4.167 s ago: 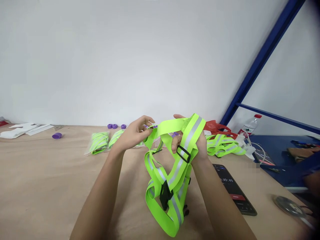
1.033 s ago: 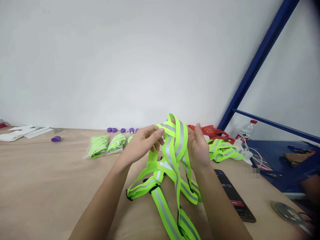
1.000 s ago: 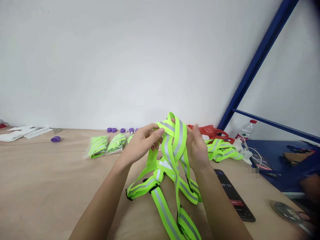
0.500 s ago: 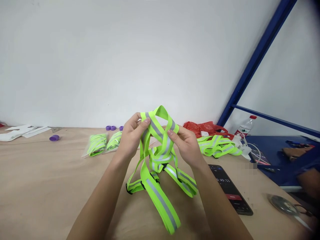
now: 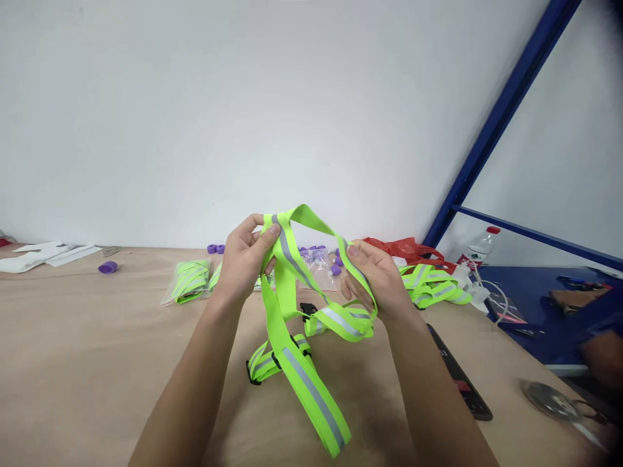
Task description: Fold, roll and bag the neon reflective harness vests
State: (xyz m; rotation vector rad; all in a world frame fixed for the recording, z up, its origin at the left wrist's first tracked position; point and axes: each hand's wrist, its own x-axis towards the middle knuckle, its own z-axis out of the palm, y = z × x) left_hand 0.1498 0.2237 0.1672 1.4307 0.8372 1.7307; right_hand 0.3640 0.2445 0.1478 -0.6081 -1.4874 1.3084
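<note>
A neon-yellow reflective harness (image 5: 315, 402) of straps with grey stripes hangs between my hands, its lower loops resting on the brown-covered table. My left hand (image 5: 243, 256) pinches a strap at the upper left, thumb on the grey stripe. On the other side my right hand (image 5: 377, 275) grips another strap, thumb on top and fingers curled behind. Between the hands the straps make an open loop. A black buckle (image 5: 307, 311) shows in the middle, and black sliders sit on the lower left loop.
Bagged yellow straps (image 5: 191, 280) lie behind my left arm. Purple caps (image 5: 335, 268) and a clear bag (image 5: 318, 266) are near the wall. Loose yellow straps (image 5: 435, 285), a red bag (image 5: 409, 250), a bottle (image 5: 479, 246) and a phone (image 5: 462, 376) are to the right.
My hands have moved apart, my right hand going right, and the upper loop has widened. The right-hand straps have lifted and bunched beneath my right hand.
</note>
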